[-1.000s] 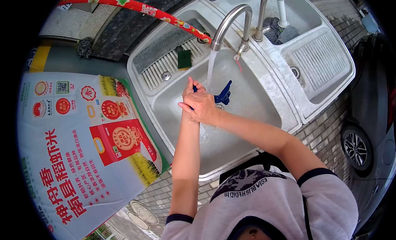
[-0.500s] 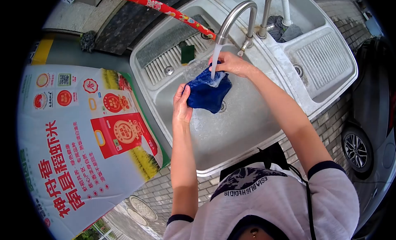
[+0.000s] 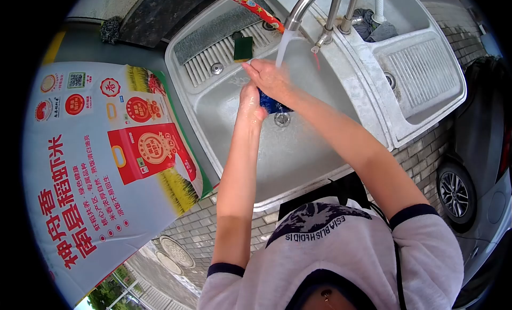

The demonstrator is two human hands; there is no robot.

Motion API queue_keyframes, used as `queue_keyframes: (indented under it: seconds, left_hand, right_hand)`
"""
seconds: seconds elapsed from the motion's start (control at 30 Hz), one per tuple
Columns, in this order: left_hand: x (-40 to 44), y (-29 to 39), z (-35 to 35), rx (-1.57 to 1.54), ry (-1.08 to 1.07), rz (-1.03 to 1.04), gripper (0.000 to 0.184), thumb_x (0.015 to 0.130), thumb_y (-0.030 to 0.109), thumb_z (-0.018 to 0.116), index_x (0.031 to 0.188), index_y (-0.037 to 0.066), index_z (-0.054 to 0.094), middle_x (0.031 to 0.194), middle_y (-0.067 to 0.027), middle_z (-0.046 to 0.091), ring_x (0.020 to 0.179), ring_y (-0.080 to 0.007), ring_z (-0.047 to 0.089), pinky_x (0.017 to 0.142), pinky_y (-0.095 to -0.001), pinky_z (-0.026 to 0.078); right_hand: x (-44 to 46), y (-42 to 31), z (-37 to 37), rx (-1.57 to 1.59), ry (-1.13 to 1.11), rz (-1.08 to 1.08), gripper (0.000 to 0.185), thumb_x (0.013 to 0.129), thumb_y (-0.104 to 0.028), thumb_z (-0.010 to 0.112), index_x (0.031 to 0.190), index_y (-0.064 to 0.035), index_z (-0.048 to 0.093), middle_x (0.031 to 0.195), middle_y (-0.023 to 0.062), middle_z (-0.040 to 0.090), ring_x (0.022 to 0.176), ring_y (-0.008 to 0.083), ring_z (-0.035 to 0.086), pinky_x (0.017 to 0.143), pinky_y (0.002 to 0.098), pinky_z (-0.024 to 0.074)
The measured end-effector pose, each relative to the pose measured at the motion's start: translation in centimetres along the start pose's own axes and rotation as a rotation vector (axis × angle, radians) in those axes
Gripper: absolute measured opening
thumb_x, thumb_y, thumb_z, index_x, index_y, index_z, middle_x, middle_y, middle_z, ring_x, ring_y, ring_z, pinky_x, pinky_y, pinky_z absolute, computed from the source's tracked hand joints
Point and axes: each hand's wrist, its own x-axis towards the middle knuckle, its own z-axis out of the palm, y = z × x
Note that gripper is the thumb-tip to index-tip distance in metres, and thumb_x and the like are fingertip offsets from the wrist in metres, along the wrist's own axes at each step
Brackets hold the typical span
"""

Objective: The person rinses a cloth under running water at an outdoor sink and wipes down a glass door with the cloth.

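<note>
A wet blue cloth is bunched between my two hands over the basin of the sink. My left hand is closed on it from the left side. Over the top lies my right hand, pressing the cloth against the left palm; its outline is slightly blurred. Most of the cloth is hidden by the hands. Water runs from the curved metal tap down to the right hand. Just below the cloth is the round drain.
A green sponge and a long grey strip lie on the ribbed ledge. A patterned red tube reaches toward the tap. In the neighbouring sink is a dark grey cloth. A printed sheet covers the left; a car stands right.
The cloth was spread under the water between both hands and is now bunched up. My right hand has moved left over my left hand. The view has shifted slightly.
</note>
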Motion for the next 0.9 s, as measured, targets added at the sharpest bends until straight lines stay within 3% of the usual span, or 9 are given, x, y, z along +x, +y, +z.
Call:
queue_keyframes:
  seconds: [0.07,0.13,0.2,0.37,0.5,0.53,0.77,0.87,0.9]
  left_hand:
    - [-1.0,-0.1,1.0,0.040,0.033,-0.003,0.027,0.086,0.031,0.053,0.092,0.005,0.055,0.085,-0.0063,0.059,0.073,-0.0153,0.059,0.062,-0.0296,0.049]
    - [-0.6,-0.6,-0.2,0.069,0.072,-0.003,0.024,0.086,0.031,0.053,0.088,0.007,0.054,0.082,-0.0042,0.058,0.070,-0.0138,0.058,0.061,-0.0296,0.048]
    - [0.9,-1.2,-2.4,-0.174,-0.329,0.251,0.020,0.087,0.030,0.052,0.080,0.011,0.050,0.074,-0.0003,0.052,0.063,-0.0119,0.051,0.059,-0.0288,0.044]
    - [1.6,-2.3,-3.4,-0.247,-0.295,0.145,0.027,0.090,0.036,0.048,0.082,0.011,0.049,0.075,-0.0001,0.051,0.062,-0.0118,0.049,0.059,-0.0284,0.043]
    - [-0.4,-0.3,-0.3,0.045,-0.163,-0.061,0.045,0.087,0.043,0.051,0.102,0.001,0.052,0.090,-0.0045,0.058,0.079,-0.0128,0.057,0.068,-0.0261,0.046]
    - [-0.7,-0.1,0.0,0.122,-0.166,0.012,0.046,0.085,0.042,0.055,0.104,0.000,0.052,0.091,-0.0048,0.059,0.081,-0.0126,0.057,0.070,-0.0256,0.046]
    - [-1.2,2.2,-0.6,0.542,-0.319,0.074,0.045,0.078,0.030,0.067,0.108,-0.001,0.054,0.098,-0.0063,0.059,0.087,-0.0115,0.056,0.076,-0.0242,0.044]
    - [-0.8,1.4,0.4,0.244,-0.321,0.185,0.023,0.081,0.019,0.064,0.098,0.006,0.057,0.089,-0.0007,0.059,0.080,-0.0081,0.056,0.069,-0.0218,0.045]
    - [-0.7,1.2,0.5,0.077,-0.350,0.225,0.016,0.082,0.016,0.062,0.094,0.008,0.057,0.085,0.0009,0.058,0.077,-0.0074,0.055,0.067,-0.0213,0.045]
  right_hand:
    - [-0.1,0.3,-0.4,-0.082,-0.064,0.227,0.029,0.080,-0.026,0.062,0.065,-0.0046,0.050,0.064,0.0147,0.056,0.060,0.0349,0.054,0.053,0.0405,0.0437]
    - [-1.2,-0.4,-0.4,0.070,0.152,0.144,0.034,0.083,-0.030,0.058,0.063,-0.0045,0.050,0.059,0.0124,0.055,0.054,0.0338,0.054,0.049,0.0414,0.0419]
    - [-1.7,-0.7,-0.1,0.065,0.148,0.098,0.033,0.083,-0.031,0.057,0.063,-0.0051,0.051,0.058,0.0120,0.055,0.054,0.0334,0.054,0.048,0.0412,0.0421]
    - [-2.3,-0.8,0.3,0.029,0.158,-0.153,0.033,0.083,-0.034,0.055,0.063,-0.0081,0.054,0.056,0.0103,0.056,0.053,0.0313,0.057,0.045,0.0402,0.0430]
    - [1.0,2.4,-0.6,0.167,-0.102,0.281,0.041,0.086,-0.039,0.051,0.065,-0.0039,0.054,0.053,0.0095,0.052,0.050,0.0229,0.054,0.048,0.0350,0.0406]
    - [1.3,2.3,-1.2,0.134,-0.142,0.255,0.041,0.086,-0.040,0.052,0.068,-0.0032,0.054,0.055,0.0045,0.053,0.052,0.0122,0.052,0.050,0.0306,0.0406]
    - [-0.6,2.4,-1.3,0.797,-0.212,0.342,0.036,0.087,-0.040,0.049,0.083,-0.0054,0.057,0.066,-0.0014,0.054,0.063,0.0072,0.050,0.055,0.0264,0.0402]
    - [-4.0,3.9,-0.6,1.094,0.002,0.607,0.044,0.090,-0.043,0.040,0.083,-0.0025,0.057,0.068,0.0000,0.053,0.058,0.0092,0.046,0.053,0.0246,0.0389]
    - [-5.6,4.6,-0.6,1.002,-0.216,0.674,0.045,0.091,-0.043,0.038,0.085,-0.0028,0.057,0.069,0.0008,0.053,0.060,0.0096,0.047,0.055,0.0247,0.0395]
